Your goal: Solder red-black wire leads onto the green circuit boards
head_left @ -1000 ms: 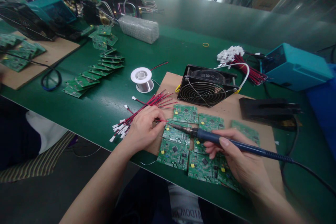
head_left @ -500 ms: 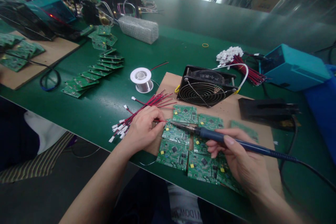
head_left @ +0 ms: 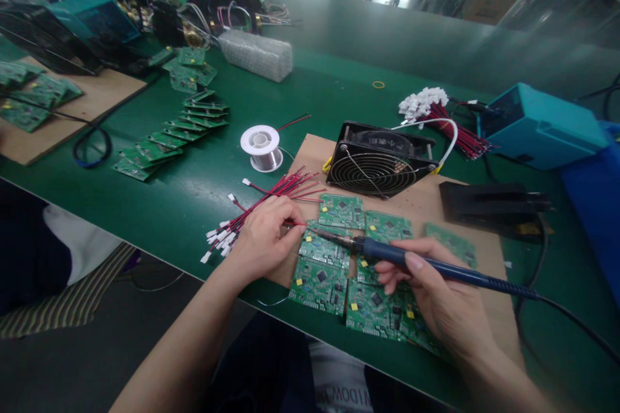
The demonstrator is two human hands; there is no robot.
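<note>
My left hand (head_left: 272,233) pinches a thin red wire (head_left: 301,226) at the upper left edge of a green circuit board (head_left: 327,246). In my right hand (head_left: 431,277) is a blue-handled soldering iron (head_left: 387,251), held like a pen. Its tip points left and reaches the board's edge close to the wire; whether it touches is too small to tell. Several more circuit boards (head_left: 320,284) lie side by side on a brown board (head_left: 310,148). Beside my left hand is a bundle of red and black wires (head_left: 271,200) with white connectors.
A spool of solder (head_left: 261,148) stands behind my left hand. Behind the boards is a black fan (head_left: 382,158). To the right are a black iron holder (head_left: 489,203), a teal soldering station (head_left: 537,126) and another wire bundle (head_left: 443,116). Stacked circuit boards (head_left: 169,135) lie at left.
The soldering iron and my right hand have shifted slightly left and down, bringing the tip nearer my left fingertips. My left hand has hardly moved.
</note>
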